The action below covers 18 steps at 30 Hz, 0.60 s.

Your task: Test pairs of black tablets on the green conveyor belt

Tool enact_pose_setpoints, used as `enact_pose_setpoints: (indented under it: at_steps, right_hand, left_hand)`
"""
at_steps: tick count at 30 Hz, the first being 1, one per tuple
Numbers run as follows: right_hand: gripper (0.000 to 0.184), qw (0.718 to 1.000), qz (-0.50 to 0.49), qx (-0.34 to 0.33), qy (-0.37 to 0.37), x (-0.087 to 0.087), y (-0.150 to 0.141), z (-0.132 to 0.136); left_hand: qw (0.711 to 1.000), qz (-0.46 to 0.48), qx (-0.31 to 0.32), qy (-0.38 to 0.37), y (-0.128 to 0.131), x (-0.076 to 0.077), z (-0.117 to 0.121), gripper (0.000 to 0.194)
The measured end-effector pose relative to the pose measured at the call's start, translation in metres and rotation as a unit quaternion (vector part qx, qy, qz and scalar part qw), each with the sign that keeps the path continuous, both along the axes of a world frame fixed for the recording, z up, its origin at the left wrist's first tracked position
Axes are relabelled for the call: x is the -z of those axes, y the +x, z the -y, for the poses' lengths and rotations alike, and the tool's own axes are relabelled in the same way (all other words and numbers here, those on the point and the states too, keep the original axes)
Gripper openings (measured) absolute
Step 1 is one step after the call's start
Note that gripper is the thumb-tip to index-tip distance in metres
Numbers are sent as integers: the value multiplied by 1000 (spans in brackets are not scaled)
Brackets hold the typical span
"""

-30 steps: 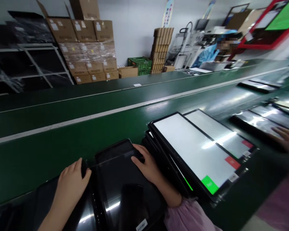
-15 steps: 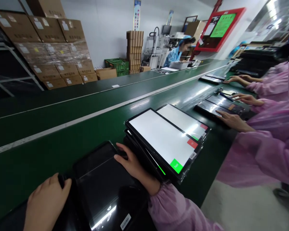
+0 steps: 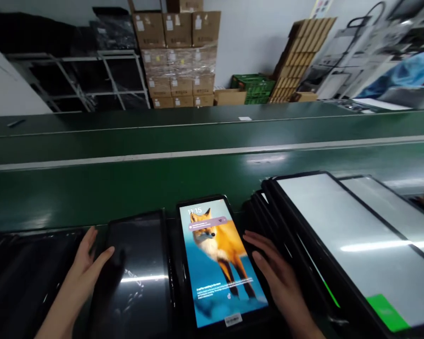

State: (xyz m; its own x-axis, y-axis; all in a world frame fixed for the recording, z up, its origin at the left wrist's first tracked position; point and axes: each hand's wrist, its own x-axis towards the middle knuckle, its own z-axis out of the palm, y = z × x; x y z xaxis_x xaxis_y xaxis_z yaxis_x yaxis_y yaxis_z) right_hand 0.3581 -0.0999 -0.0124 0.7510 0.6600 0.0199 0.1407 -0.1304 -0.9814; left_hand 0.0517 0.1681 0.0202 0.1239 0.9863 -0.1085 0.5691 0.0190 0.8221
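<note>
A tablet with a lit fox picture [image 3: 219, 256] lies face up on the green bench, a barcode label at its lower edge. My right hand [image 3: 277, 273] rests along its right edge, thumb and fingers apart. To its left lies a tablet with a dark screen [image 3: 137, 263], shiny with reflected light. By that one's left edge is my left hand [image 3: 83, 270], its thumb at the border and its fingers spread, not closed round anything. Right of my right hand, a stack of tablets is topped by a white-screen tablet [image 3: 332, 226] with a green patch.
More dark tablets [image 3: 24, 268] lie at the far left. Another white-screen tablet [image 3: 385, 202] overlaps the stack at right. A pale strip [image 3: 183, 154] runs along the green bench [image 3: 92, 193]. Beyond it stand stacked cartons [image 3: 178, 61], green crates [image 3: 252, 84] and a metal rack [image 3: 102, 75].
My view has swung left, and the neighbouring people in pink have left the picture. A lit fox screen now shows between my hands, where only dark tablets showed before.
</note>
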Motion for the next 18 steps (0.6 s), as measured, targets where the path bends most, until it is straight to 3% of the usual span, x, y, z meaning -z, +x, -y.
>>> enact_pose_setpoints:
  at_steps: [3, 8, 13, 18]
  right_hand:
    - [25, 994, 100, -33, -7, -5, -4, 4]
    - [24, 946, 302, -114, -6, -18, -6, 4]
    - [26, 919, 366, -143, -28, -31, -7, 4]
    - [25, 904, 387, -171, -61, -25, -4, -3]
  left_hand:
    - [994, 90, -42, -37, -7, 11, 8, 89]
    - [988, 124, -4, -93, -13, 15, 12, 76]
    - [991, 116, 26, -65, -20, 28, 15, 90]
    - [998, 36, 22, -40, -32, 59, -8, 106]
